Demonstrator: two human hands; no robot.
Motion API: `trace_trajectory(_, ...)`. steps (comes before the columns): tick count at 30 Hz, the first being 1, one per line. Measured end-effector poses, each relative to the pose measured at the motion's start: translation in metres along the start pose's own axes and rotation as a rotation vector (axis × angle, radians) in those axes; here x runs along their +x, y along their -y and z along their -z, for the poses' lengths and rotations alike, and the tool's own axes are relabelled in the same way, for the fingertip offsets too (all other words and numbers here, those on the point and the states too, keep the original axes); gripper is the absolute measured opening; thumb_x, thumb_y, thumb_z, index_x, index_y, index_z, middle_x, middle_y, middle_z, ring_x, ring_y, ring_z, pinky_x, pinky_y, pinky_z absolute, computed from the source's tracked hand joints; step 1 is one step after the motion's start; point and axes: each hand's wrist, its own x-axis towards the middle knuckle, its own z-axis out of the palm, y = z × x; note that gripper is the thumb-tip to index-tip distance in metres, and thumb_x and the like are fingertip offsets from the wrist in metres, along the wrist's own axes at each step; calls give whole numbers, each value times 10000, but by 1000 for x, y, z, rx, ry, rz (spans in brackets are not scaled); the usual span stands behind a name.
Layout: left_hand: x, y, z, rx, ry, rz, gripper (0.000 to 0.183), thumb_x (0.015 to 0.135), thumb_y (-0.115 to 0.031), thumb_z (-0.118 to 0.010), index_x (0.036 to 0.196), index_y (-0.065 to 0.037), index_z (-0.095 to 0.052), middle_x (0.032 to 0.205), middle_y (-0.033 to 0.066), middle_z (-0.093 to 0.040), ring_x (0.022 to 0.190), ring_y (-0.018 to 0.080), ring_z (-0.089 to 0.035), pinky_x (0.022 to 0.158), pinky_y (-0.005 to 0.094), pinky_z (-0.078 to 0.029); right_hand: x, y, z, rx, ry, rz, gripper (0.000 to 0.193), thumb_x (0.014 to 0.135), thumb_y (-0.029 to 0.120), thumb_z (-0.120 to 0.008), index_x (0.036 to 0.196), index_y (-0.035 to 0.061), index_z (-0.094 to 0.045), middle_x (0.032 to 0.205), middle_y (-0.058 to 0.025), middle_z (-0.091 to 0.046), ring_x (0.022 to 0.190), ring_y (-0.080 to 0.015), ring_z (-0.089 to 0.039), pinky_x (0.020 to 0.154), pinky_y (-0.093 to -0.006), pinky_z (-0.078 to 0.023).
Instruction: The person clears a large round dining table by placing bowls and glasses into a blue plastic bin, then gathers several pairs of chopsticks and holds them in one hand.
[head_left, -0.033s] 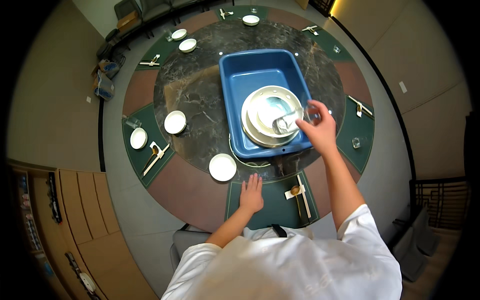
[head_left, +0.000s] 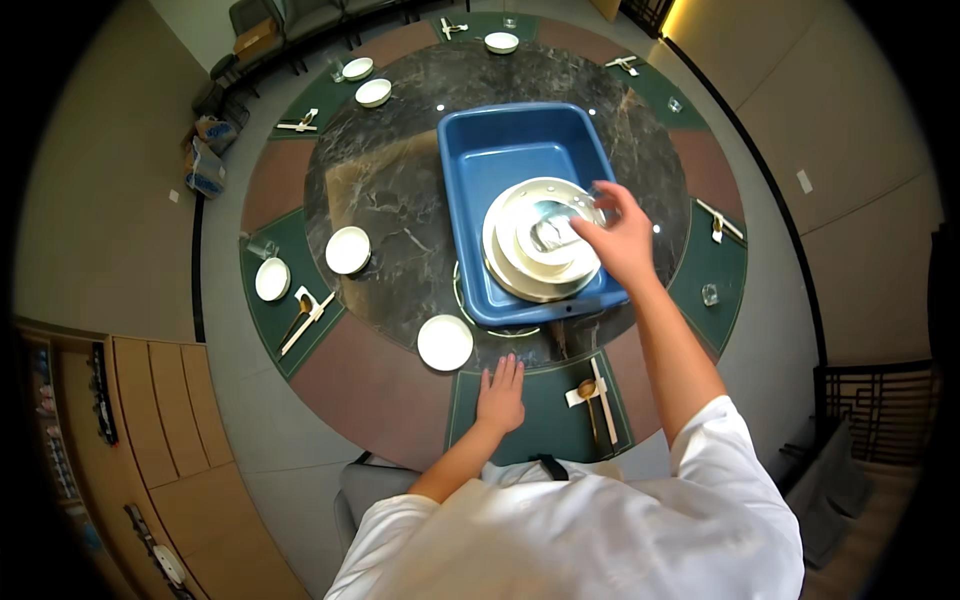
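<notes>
Gripped a clear drinking glass point(head_left: 556, 230) between the thumb and curled fingers of the right hand point(head_left: 628, 240). Held it tilted over the uppermost white bowl point(head_left: 540, 265) of a stack of white dishes point(head_left: 499, 260), inside the near half of a blue plastic tub point(head_left: 510, 157). Could not tell contact between glass and bowl, because of blur and see-through walls. Rested the left hand point(head_left: 502, 402) palm down on a green placemat point(head_left: 545, 430), with fingers straight and slightly spread, near a shallow white dish point(head_left: 445, 342). Had a golden spoon point(head_left: 588, 390) and pale chopsticks point(head_left: 605, 402) to the right of that hand. Had another white bowl point(head_left: 348, 250) on the dark marble tabletop point(head_left: 405, 190), left of the tub.
</notes>
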Motion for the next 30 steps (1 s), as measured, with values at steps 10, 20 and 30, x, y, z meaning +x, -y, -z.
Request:
trace_trajectory(10, 10, -2, 13, -166, -56, -28, 709, 872, -132, -636, 1553, -131, -440, 1670, 34, -354, 1546, 199, -314, 1231, 627, -218, 184, -64, -191, -262, 281, 156, 653, 766, 291, -815, 1326, 51, -579, 1248, -235, -669, 1207, -416, -624, 1013, -458, -519)
trace_trajectory(20, 19, -9, 6, -318, -47, 24, 742, 833, -52, -620, 1550, -137, -453, 1663, 49, -362, 1553, 210, -308, 1224, 638, -218, 242, -107, -272, -374, 380, 183, 694, 762, 273, -854, 1363, 66, -575, 1289, -225, -661, 1229, -412, -613, 1045, -464, -512)
trace_trajectory(30, 20, -7, 4, -327, -65, 6, 756, 835, -53, -621, 1564, -132, -435, 1672, 51, -339, 1555, 228, -292, 1217, 647, -226, 255, -111, -290, -369, 481, 234, 805, 801, 290, -862, 1495, 108, -497, 1431, -220, -572, 1320, -407, -553, 1101, -468, -474)
